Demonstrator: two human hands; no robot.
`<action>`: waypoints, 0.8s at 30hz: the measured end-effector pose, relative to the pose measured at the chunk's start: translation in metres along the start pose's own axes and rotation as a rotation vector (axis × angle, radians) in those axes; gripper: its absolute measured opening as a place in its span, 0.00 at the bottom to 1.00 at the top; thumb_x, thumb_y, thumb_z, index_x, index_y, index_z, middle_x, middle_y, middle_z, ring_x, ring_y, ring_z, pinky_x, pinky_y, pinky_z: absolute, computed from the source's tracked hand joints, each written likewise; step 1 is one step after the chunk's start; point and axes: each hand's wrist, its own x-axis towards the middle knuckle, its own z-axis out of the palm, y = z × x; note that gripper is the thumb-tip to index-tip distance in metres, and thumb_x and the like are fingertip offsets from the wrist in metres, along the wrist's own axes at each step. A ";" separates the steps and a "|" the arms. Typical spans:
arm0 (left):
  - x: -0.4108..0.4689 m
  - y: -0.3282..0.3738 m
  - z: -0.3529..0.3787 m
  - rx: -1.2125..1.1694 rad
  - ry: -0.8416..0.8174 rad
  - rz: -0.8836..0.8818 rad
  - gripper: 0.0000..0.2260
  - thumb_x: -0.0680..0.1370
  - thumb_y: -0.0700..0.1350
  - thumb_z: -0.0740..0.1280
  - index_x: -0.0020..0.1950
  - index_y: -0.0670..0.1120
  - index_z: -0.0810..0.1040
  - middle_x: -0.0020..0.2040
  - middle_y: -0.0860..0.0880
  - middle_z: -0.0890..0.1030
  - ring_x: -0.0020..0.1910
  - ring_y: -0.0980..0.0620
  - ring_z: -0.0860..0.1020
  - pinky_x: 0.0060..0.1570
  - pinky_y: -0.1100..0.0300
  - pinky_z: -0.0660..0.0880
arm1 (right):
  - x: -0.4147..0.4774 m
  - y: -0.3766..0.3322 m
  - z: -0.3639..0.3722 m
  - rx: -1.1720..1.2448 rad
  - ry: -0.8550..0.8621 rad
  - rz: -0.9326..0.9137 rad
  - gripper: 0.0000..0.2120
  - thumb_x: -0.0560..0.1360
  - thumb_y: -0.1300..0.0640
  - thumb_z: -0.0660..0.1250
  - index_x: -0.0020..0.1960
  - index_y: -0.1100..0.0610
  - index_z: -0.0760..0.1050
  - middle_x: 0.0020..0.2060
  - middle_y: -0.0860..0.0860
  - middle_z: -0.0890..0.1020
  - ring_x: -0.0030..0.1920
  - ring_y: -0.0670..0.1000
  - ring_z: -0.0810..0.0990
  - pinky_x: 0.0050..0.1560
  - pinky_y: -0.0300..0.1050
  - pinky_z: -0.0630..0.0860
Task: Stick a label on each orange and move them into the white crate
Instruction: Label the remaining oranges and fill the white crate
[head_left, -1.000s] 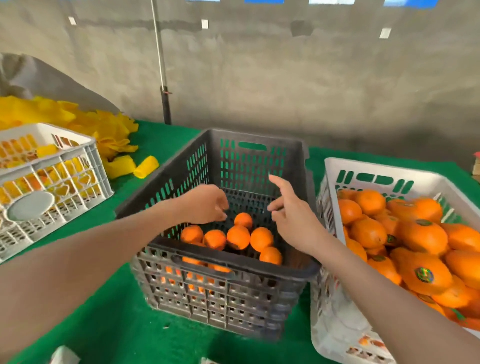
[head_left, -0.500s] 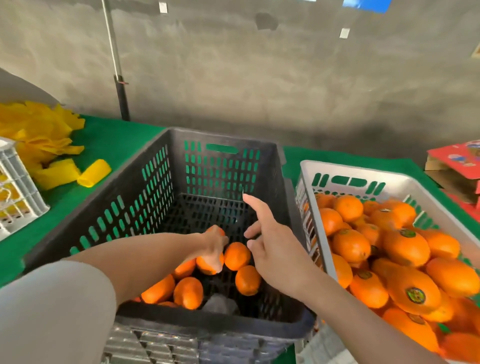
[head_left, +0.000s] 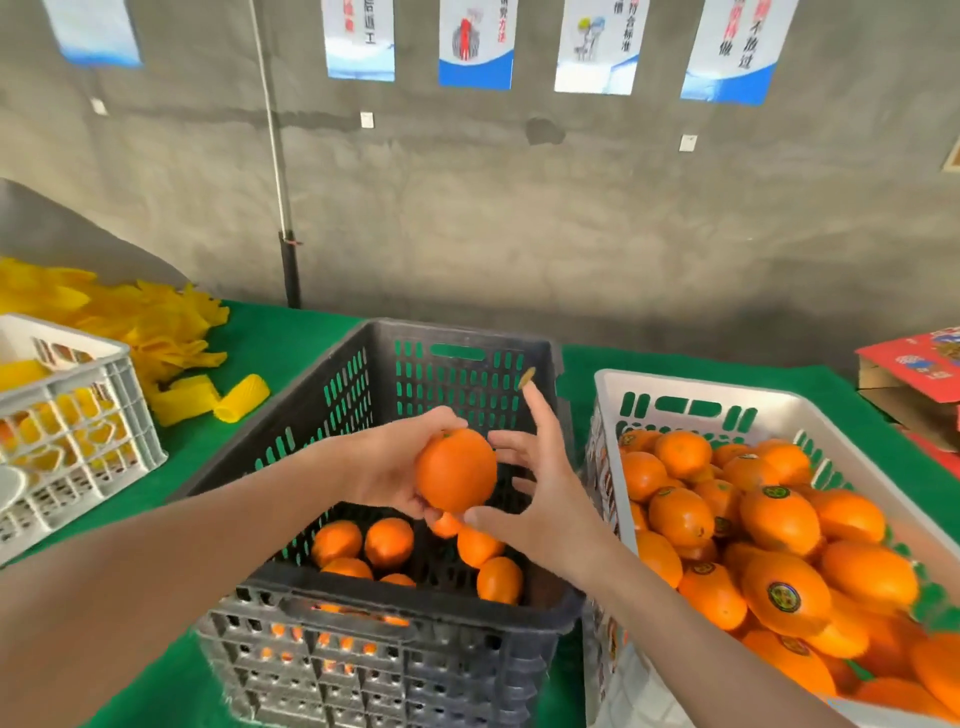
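My left hand grips an unlabelled orange above the black crate. My right hand is beside it with fingers spread and relaxed; a small round label sticks to the tip of its raised index finger, and the thumb lies close under the orange. Several more oranges lie in the bottom of the black crate. The white crate on the right holds many oranges with green-and-gold labels.
A second white crate with yellow foam nets stands at the left, and loose yellow nets are heaped behind it. Red cardboard boxes sit at the far right. Green cloth covers the table, with a grey wall behind.
My left hand has lifted an orange out of the black crate to above its rim. My right hand rose beside it, index finger still raised. The view tilted up.
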 end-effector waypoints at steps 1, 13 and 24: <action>-0.013 0.001 0.010 -0.044 0.020 0.039 0.21 0.76 0.61 0.62 0.61 0.48 0.72 0.50 0.40 0.81 0.39 0.43 0.82 0.34 0.56 0.77 | -0.004 -0.005 0.001 0.024 0.011 -0.033 0.54 0.67 0.57 0.76 0.71 0.32 0.39 0.61 0.43 0.73 0.60 0.41 0.73 0.60 0.44 0.72; -0.084 -0.028 0.141 -0.235 -0.046 0.485 0.27 0.68 0.51 0.72 0.64 0.41 0.75 0.48 0.40 0.82 0.40 0.43 0.81 0.42 0.53 0.77 | -0.105 -0.034 -0.080 0.470 0.222 -0.091 0.32 0.62 0.51 0.77 0.62 0.42 0.68 0.56 0.51 0.81 0.59 0.50 0.79 0.55 0.47 0.78; -0.072 -0.056 0.242 -0.404 -0.116 0.342 0.27 0.65 0.55 0.74 0.60 0.45 0.79 0.47 0.40 0.83 0.39 0.45 0.82 0.32 0.60 0.78 | -0.184 -0.033 -0.129 0.224 0.237 0.041 0.07 0.72 0.57 0.70 0.35 0.50 0.79 0.56 0.44 0.76 0.57 0.38 0.73 0.53 0.34 0.73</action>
